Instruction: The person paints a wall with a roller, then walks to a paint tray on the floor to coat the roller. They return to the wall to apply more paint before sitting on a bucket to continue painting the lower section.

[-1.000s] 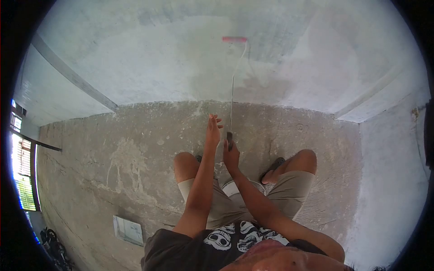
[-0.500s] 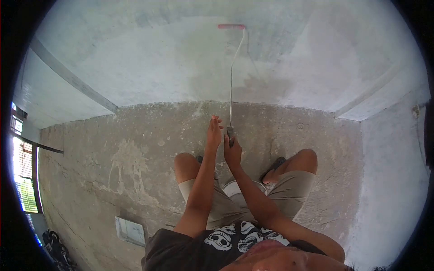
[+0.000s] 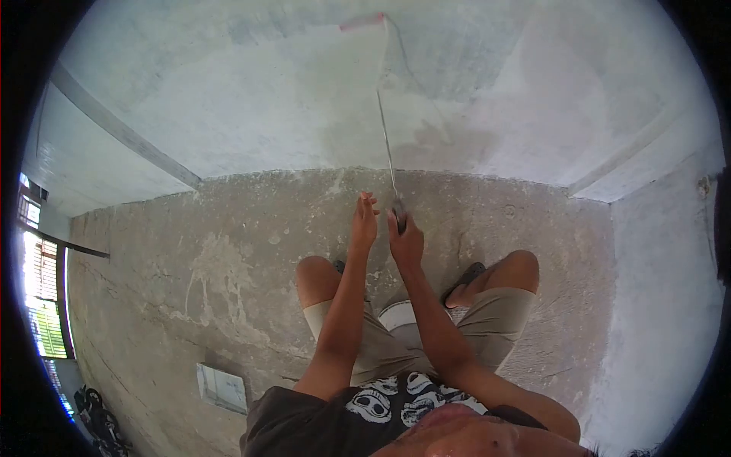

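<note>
My right hand (image 3: 406, 238) is wrapped around the dark handle of a long paint roller (image 3: 386, 133). Its thin metal rod reaches up and away, and the pink roller sleeve (image 3: 361, 23) lies tilted against the pale wall (image 3: 251, 91), high in the view. Just to the left, my left hand (image 3: 365, 218) hovers empty, fingers loosely bent and apart, not touching the roller. Between my legs a white-rimmed bucket (image 3: 395, 307) is partly covered by my right forearm.
The concrete floor (image 3: 228, 259) is stained with splashes. A light square panel (image 3: 221, 387) lies at the lower left. A motorcycle (image 3: 100, 423) stands at the far left below a barred window (image 3: 44, 293). A side wall (image 3: 655, 297) rises on the right.
The roller sleeve has moved up the wall and to the left, and it is now tilted. My right hand has shifted slightly up and right; my left hand has barely moved.
</note>
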{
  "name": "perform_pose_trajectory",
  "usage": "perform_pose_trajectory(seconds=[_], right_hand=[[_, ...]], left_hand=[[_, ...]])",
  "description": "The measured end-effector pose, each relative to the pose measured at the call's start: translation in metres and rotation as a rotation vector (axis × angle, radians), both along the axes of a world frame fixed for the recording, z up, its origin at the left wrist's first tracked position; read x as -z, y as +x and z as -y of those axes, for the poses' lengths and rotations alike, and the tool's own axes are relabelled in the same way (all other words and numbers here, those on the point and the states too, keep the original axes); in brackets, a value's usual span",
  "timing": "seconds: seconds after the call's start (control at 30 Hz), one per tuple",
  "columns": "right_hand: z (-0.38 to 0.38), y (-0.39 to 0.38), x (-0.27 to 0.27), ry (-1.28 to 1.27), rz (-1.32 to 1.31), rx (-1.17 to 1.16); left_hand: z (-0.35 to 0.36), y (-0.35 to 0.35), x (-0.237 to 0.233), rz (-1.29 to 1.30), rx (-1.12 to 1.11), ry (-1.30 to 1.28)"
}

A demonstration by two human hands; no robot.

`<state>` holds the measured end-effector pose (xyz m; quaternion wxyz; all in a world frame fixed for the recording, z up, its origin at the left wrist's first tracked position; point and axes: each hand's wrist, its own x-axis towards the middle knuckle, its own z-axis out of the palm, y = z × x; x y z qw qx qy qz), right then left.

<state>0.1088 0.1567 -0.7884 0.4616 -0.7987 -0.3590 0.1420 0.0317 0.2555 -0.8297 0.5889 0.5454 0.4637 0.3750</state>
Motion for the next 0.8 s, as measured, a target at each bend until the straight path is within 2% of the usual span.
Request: perform_pose_trajectory(seconds=[0.07,0.13,0.23,0.3,0.37,0.4,0.47,0.5,0.7,0.8], right_hand=[[-0.024,0.000,-0.036,0.016,-0.058,-0.031],[-0.032,-0.005,-0.038,0.031,-0.106,-0.064],[-0.030,-0.023,-0.004,0.105,-0.066,-0.013],[-0.009,-0.047,0.029,-0.037,-0.203,-0.008],[0.014,-0.077,0.071,0.013,-0.257,-0.041],[0.022,-0.085,0.072,0.010,-0.259,-0.045],[0.031,-0.101,0.063,-0.148,-0.444,-0.019],[0.031,-0.104,0.062,-0.150,-0.452,-0.020],[-0.002,-0.081,0.031,-0.008,-0.356,-0.002],[-0.033,-0.056,0.004,0.091,-0.219,-0.020]], left_hand=[[-0.003,0.001,0.010,0.069,-0.032,0.041],[-0.002,-0.001,0.005,0.072,-0.036,0.011],[-0.007,-0.006,0.001,0.083,-0.068,-0.025],[-0.009,-0.010,0.001,0.087,-0.098,-0.043],[-0.011,-0.012,-0.006,0.105,-0.126,-0.041],[-0.012,-0.014,-0.006,0.102,-0.130,-0.043],[-0.013,-0.018,-0.007,0.103,-0.132,-0.017],[-0.012,-0.021,-0.010,0.095,-0.132,-0.019],[-0.010,-0.029,-0.024,0.073,-0.172,-0.036],[-0.012,-0.027,-0.023,0.066,-0.169,-0.014]])
